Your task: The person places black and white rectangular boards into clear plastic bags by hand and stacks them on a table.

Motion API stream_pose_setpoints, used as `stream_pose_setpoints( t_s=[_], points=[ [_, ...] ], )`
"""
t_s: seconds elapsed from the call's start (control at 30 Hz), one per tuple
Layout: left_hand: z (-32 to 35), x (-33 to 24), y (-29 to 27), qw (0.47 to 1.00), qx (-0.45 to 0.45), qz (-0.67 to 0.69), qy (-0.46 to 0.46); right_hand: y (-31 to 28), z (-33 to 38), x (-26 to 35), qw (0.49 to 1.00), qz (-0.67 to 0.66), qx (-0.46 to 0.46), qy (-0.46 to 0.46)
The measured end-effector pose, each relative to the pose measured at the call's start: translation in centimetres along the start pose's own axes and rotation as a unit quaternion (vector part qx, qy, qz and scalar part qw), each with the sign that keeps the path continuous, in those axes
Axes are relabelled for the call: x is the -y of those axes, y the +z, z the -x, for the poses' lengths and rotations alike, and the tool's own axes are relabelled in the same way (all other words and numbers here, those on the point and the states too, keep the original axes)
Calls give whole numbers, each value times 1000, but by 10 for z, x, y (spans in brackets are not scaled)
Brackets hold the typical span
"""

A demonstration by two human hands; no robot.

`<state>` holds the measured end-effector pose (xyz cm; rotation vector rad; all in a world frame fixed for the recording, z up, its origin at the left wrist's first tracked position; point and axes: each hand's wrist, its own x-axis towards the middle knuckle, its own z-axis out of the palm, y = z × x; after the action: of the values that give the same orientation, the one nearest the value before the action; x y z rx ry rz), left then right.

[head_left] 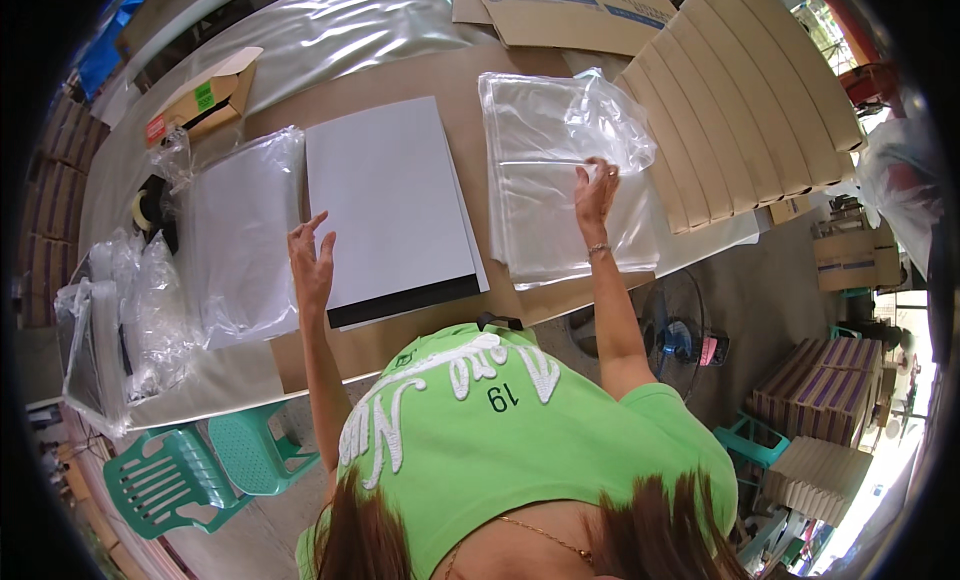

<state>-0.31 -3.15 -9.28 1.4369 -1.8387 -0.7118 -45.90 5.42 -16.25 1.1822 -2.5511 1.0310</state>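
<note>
So nearest you on the left there are green plastic chairs (170,480) tucked at the table's near edge, probably just to be out of your way. On the table, the pale flat sheets (385,190) lie right in front of you, black strip (405,302) toward your body; being square to you likely makes their edges easy to reach.

Your left hand (313,260) is at their left edge, half open with fingers spread, and looks like it's holding nothing. I can't tell if it's touching. Just left of it is a plastic-covered stack (245,230), with crumpled clear plastic (155,310) left of that, maybe pushed aside to leave the middle free.

Your right hand (597,195) is over the clear plastic sleeves (540,220) on the right, fingers partly curled near the rumpled far corner. Can't tell if it's pinching any film, but loose corners do seem the easiest bit to grab. Brown board (462,110) shows between the sleeves and sheets.

Farther out, you've got an open carton (210,90) far left and brown cardboard pieces (740,110) packed in a row far right, presumably to save room.
</note>
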Motion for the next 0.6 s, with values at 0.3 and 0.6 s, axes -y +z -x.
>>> stream_pose_setpoints(
  t_s=[0.3, 0.6],
  points=[
    [-2, -19, -5, 999, 33, 38, 6, -22, -73, -4, 957, 238, 164, -25],
    [26, -111, 26, 890, 272, 365, 2, -89, 3, 172, 764, -480, 431, 18]
  ],
)
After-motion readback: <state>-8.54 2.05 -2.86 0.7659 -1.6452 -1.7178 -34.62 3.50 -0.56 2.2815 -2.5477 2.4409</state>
